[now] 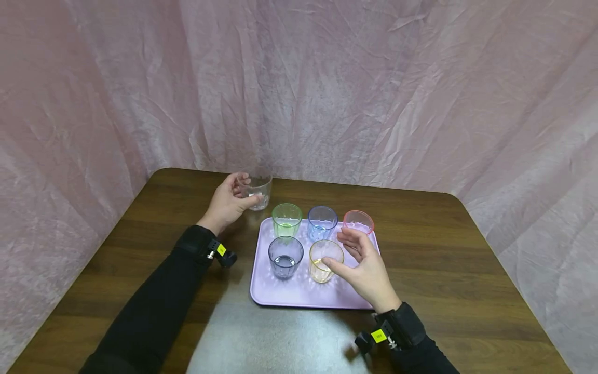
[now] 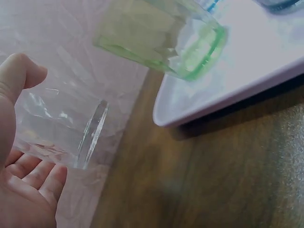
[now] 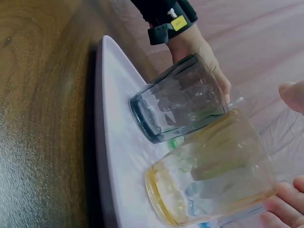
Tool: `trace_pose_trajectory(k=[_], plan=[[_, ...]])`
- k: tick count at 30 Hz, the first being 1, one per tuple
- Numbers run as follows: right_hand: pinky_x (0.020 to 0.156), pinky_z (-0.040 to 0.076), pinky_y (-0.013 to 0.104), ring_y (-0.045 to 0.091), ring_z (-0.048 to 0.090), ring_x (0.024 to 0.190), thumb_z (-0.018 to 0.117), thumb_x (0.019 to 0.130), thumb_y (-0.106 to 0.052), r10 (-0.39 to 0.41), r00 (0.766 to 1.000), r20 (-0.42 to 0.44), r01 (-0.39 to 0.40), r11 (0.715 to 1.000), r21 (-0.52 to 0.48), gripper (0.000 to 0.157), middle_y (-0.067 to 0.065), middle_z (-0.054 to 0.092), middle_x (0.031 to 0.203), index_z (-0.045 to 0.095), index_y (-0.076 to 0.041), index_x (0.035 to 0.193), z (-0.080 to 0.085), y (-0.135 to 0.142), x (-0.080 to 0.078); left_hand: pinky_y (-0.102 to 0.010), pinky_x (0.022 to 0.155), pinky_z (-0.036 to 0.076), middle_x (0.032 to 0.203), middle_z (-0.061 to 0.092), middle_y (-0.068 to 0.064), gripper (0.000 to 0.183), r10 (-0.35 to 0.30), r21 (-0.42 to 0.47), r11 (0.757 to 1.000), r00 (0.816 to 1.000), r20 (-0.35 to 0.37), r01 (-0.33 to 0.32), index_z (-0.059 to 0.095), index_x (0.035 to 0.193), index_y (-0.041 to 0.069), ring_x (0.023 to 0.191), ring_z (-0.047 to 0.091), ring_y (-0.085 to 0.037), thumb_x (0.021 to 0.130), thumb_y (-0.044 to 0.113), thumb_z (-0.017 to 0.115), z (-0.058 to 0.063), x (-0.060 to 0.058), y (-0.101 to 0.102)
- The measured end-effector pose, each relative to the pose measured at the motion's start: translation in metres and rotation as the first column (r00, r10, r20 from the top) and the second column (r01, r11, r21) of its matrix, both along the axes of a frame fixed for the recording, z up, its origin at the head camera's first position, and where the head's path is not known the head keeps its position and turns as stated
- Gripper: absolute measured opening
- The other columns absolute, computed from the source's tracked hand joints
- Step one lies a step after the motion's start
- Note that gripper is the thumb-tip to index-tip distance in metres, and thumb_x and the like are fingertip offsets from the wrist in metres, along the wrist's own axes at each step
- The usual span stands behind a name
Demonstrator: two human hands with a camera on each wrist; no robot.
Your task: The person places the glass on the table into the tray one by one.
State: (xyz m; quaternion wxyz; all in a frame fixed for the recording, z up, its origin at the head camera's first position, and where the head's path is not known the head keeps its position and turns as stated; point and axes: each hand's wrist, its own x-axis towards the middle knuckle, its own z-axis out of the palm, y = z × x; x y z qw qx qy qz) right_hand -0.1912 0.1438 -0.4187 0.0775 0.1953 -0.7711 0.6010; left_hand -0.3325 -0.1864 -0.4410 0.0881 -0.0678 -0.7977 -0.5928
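Near the back edge of the table, my left hand [image 1: 229, 201] holds a clear drinking glass [image 1: 262, 200], thumb on one side and fingers on the other. The left wrist view shows this clear glass [image 2: 57, 128] between thumb and fingers; whether its base touches the table I cannot tell. My right hand [image 1: 366, 267] is spread beside a yellow glass [image 1: 320, 272] on a lilac tray [image 1: 299, 297]. In the right wrist view its fingers [image 3: 282, 204] are by the yellow rim, while the thumb [image 3: 293, 96] stands apart from the glass.
Also on the tray stand a grey glass [image 1: 285, 262], a green glass [image 1: 286, 223], a blue glass [image 1: 322, 226] and a pink glass [image 1: 358, 221], partly behind the right fingers. A pink curtain [image 1: 327, 93] hangs behind the wooden table [image 1: 444, 270].
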Motion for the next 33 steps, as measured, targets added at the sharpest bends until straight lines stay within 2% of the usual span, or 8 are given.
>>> trace_pose_trajectory(k=[7, 14, 19, 22, 25, 29, 33], plan=[[0.104, 0.036, 0.054, 0.038, 0.048, 0.12, 0.081, 0.078, 0.007, -0.007, 1.0, -0.008, 0.007, 1.0, 0.009, 0.067, 0.022, 0.053, 0.125, 0.044, 0.009, 0.134, 0.005, 0.006, 0.001, -0.047, 0.104, 0.037, 0.126, 0.051, -0.01, 0.068, -0.016, 0.006, 1.0, 1.0, -0.01, 0.016, 0.044, 0.137, 0.001, 0.12, 0.046, -0.032, 0.082, 0.012, 0.082, 0.011, 0.007, -0.003], [0.104, 0.036, 0.055, 0.036, 0.048, 0.119, 0.081, 0.078, 0.006, -0.012, 1.0, -0.022, 0.012, 1.0, 0.025, 0.065, 0.02, 0.054, 0.126, 0.045, 0.007, 0.133, 0.011, 0.011, 0.002, -0.048, 0.105, 0.036, 0.125, 0.053, -0.01, 0.065, -0.043, -0.002, 0.999, 0.998, -0.043, 0.043, 0.046, 0.135, 0.001, 0.117, 0.048, -0.024, 0.082, 0.013, 0.082, 0.024, 0.018, -0.002], [0.103, 0.036, 0.055, 0.037, 0.048, 0.119, 0.08, 0.079, 0.007, -0.015, 1.0, -0.026, 0.016, 1.0, 0.026, 0.065, 0.02, 0.054, 0.126, 0.044, 0.008, 0.132, 0.012, 0.013, 0.002, -0.052, 0.106, 0.035, 0.129, 0.05, -0.019, 0.065, -0.069, -0.014, 0.998, 0.997, -0.039, 0.068, 0.043, 0.137, -0.004, 0.119, 0.046, -0.029, 0.085, 0.008, 0.079, 0.049, 0.04, 0.007], [0.104, 0.037, 0.052, 0.034, 0.049, 0.119, 0.081, 0.079, 0.005, -0.015, 1.0, -0.028, 0.016, 1.0, 0.02, 0.066, 0.017, 0.054, 0.128, 0.044, 0.007, 0.133, 0.003, 0.018, -0.004, -0.053, 0.106, 0.035, 0.13, 0.049, -0.025, 0.062, -0.079, -0.013, 0.997, 0.996, -0.037, 0.079, 0.043, 0.136, -0.007, 0.119, 0.046, -0.033, 0.085, 0.001, 0.077, 0.067, 0.055, 0.013], [0.105, 0.039, 0.044, 0.027, 0.049, 0.12, 0.083, 0.079, 0.0, -0.014, 1.0, -0.027, 0.014, 1.0, 0.025, 0.068, 0.01, 0.054, 0.129, 0.044, 0.005, 0.135, -0.007, 0.023, -0.011, -0.052, 0.105, 0.036, 0.129, 0.049, -0.024, 0.062, -0.09, -0.018, 0.996, 0.995, -0.044, 0.089, 0.043, 0.136, -0.008, 0.118, 0.047, -0.033, 0.084, -0.001, 0.077, 0.075, 0.063, 0.016], [0.104, 0.041, 0.033, 0.022, 0.049, 0.12, 0.085, 0.079, -0.008, -0.007, 0.999, -0.034, 0.008, 1.0, 0.025, 0.07, 0.004, 0.054, 0.129, 0.045, 0.002, 0.135, -0.013, 0.027, -0.016, -0.051, 0.103, 0.038, 0.129, 0.051, -0.02, 0.063, -0.136, 0.0, 0.991, 0.989, -0.064, 0.136, 0.045, 0.135, -0.005, 0.117, 0.049, -0.03, 0.082, 0.0, 0.079, 0.079, 0.066, 0.019], [0.104, 0.041, 0.033, 0.023, 0.049, 0.121, 0.086, 0.079, -0.008, -0.001, 0.999, -0.045, 0.001, 1.0, 0.011, 0.07, 0.004, 0.054, 0.129, 0.045, 0.002, 0.135, -0.01, 0.027, -0.017, -0.048, 0.101, 0.042, 0.129, 0.052, -0.014, 0.065, -0.196, 0.023, 0.98, 0.978, -0.075, 0.198, 0.046, 0.136, 0.0, 0.113, 0.053, -0.024, 0.081, 0.004, 0.081, 0.076, 0.061, 0.022]])
